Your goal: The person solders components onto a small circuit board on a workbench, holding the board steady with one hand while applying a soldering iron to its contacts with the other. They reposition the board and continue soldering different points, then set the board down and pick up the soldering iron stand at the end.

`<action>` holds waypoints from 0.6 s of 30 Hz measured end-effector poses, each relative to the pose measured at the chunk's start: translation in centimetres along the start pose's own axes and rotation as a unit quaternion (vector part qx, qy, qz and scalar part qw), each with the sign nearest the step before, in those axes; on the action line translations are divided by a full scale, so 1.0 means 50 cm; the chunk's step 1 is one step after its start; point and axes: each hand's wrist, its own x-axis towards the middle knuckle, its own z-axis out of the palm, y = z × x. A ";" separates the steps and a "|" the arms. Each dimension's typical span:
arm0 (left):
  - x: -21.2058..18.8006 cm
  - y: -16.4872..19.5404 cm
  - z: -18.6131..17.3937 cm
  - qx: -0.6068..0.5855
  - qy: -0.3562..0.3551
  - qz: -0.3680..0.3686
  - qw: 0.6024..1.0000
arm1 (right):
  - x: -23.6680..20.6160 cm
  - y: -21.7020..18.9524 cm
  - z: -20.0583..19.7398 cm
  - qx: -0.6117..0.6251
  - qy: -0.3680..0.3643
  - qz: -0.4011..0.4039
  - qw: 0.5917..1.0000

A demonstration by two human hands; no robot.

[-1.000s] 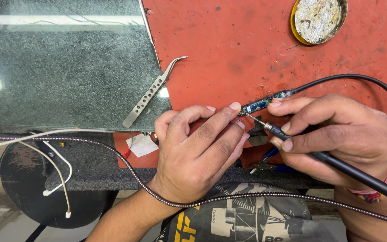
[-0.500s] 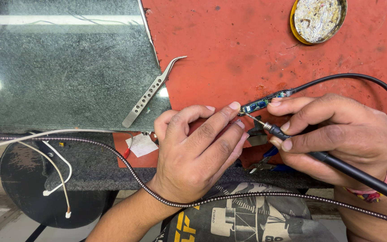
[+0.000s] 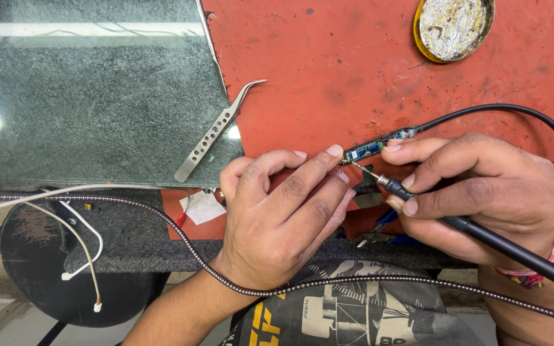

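Note:
A small blue-green circuit board [image 3: 368,149] with a black cable [image 3: 514,110] running off it lies on the red mat [image 3: 328,70]. My left hand [image 3: 283,211] rests at the mat's front edge, with its index fingertip pressing next to the board's left end. My right hand [image 3: 476,192] grips a black soldering iron [image 3: 482,234] like a pen, and its index fingertip touches the board's right side. The iron's thin tip points up-left and sits just below the board.
Curved metal tweezers [image 3: 216,133] lie across the edge between the glass sheet [image 3: 84,109] and the mat. A round tin [image 3: 453,25] of grey residue sits at the top right. A braided metal hose [image 3: 161,221] crosses in front, with white wires [image 3: 78,237] at left.

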 end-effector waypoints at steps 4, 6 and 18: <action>0.000 0.000 -0.001 0.000 -0.004 0.000 1.000 | -0.003 -0.002 0.002 0.000 0.004 0.005 1.000; 0.000 -0.001 -0.001 -0.003 -0.004 0.001 1.000 | -0.005 -0.005 0.006 -0.001 0.015 0.016 1.000; 0.000 -0.001 -0.001 -0.007 -0.006 -0.001 1.000 | -0.005 -0.013 0.012 -0.002 0.032 0.029 0.999</action>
